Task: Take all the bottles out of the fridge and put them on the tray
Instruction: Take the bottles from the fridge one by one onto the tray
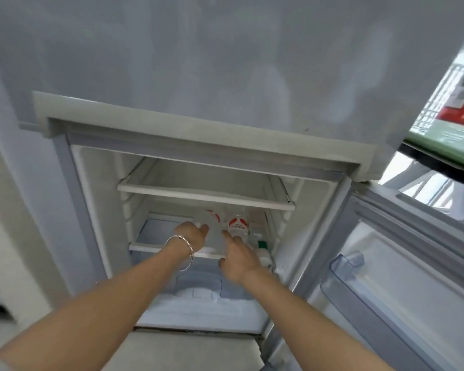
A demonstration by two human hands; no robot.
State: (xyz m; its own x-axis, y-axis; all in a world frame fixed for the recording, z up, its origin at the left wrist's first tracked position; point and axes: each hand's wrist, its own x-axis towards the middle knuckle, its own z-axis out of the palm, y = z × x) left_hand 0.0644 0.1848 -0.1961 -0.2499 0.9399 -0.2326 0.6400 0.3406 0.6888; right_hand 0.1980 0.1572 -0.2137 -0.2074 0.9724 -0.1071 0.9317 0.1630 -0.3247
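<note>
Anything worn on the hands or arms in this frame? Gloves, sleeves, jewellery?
No gloves: both hands are bare, left hand and right hand. Both forearms are bare as far as the frame shows, with no sleeve visible. The left wrist carries thin silver bangles, loose rings of metal. No watch or ring can be made out on the right hand.

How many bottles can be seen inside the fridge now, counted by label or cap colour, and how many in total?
Red-and-white label bottles: 2, one by the left hand at, one beyond the right hand at
Green-cap bottle: 1
Total clearly visible: 3. Blurred shapes on the right of the shelf may hide more.
</note>
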